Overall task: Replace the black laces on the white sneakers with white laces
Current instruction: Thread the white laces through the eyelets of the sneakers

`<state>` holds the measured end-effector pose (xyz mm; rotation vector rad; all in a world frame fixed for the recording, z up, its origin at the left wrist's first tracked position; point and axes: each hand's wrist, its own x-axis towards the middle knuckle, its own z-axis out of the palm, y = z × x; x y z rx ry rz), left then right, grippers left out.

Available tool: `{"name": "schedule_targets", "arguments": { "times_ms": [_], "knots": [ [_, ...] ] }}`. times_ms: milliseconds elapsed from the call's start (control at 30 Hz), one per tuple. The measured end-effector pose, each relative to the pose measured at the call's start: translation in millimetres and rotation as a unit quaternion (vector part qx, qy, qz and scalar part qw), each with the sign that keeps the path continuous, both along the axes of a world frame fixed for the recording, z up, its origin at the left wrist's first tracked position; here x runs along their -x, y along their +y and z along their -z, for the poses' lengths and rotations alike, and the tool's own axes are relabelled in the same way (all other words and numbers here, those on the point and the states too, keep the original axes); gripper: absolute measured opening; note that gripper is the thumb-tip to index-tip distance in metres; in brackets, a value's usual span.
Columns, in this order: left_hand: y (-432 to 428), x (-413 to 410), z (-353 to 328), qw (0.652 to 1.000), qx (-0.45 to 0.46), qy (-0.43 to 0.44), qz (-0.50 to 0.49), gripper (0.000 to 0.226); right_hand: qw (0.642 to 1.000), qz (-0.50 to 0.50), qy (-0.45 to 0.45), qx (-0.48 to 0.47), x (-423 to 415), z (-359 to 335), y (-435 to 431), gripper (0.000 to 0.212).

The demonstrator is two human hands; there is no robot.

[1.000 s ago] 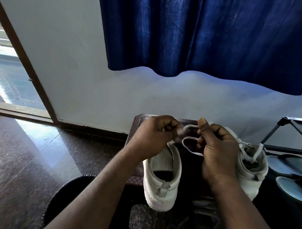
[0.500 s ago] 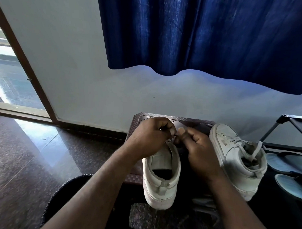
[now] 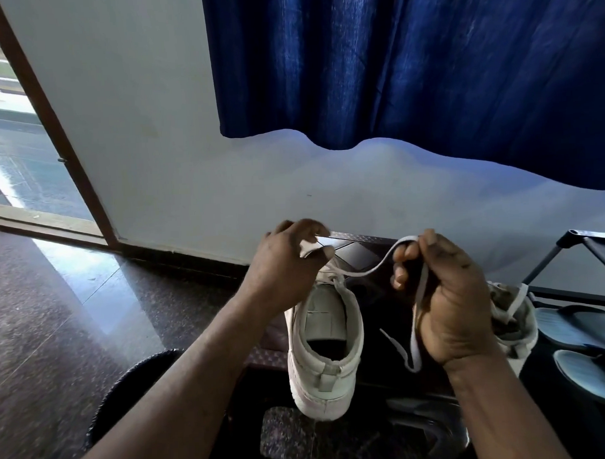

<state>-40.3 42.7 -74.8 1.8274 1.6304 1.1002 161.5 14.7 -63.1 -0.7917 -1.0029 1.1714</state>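
A white sneaker stands heel toward me on a dark brown stool. A white lace runs from its top eyelets. My left hand pinches one end of the lace above the tongue. My right hand grips the other stretch of lace, pulled up and to the right, with its loose tail hanging down below the fist. The second white sneaker, laced in white, sits behind my right hand and is mostly hidden by it.
A white wall and a blue curtain rise behind the stool. An open doorway is at the left. A black metal rack with grey-blue sandals stands at the right. Dark polished stone floor lies to the left.
My right hand has moved from beside the left hand at the sneaker's tongue up and to the right, drawing the white lace out. It now covers most of the second sneaker.
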Motion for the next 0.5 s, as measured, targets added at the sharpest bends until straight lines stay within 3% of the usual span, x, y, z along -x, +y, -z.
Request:
{"name": "schedule_targets", "arguments": {
  "times_ms": [67, 167, 233, 333, 433, 500],
  "knots": [
    [-6, -10, -9, 0.997, -0.043, -0.019, 0.061, 0.027, 0.998, 0.013, -0.065, 0.007, 6, 0, -3, 0.035],
    [-14, -27, -17, 0.987, -0.094, 0.028, 0.125, 0.016, 0.992, 0.011, -0.124, 0.002, 14, 1, -9, 0.035],
    [-15, -29, -17, 0.988, -0.099, 0.044, 0.113, 0.003, 0.990, 0.018, -0.140, 0.002, 15, 1, -9, 0.037],
    [-9, -20, -12, 0.991, -0.099, 0.070, 0.050, 0.001, 0.990, 0.024, -0.139, 0.010, 13, -1, -9, 0.035],
    [-2, -3, -5, 0.985, -0.045, 0.154, -0.057, 0.005, 0.998, 0.009, -0.069, 0.006, 9, -3, -8, 0.033],
    [1, 6, -1, 0.985, -0.004, 0.163, -0.062, 0.004, 0.999, 0.004, -0.038, -0.003, 5, -4, -8, 0.032]
  ]
}}
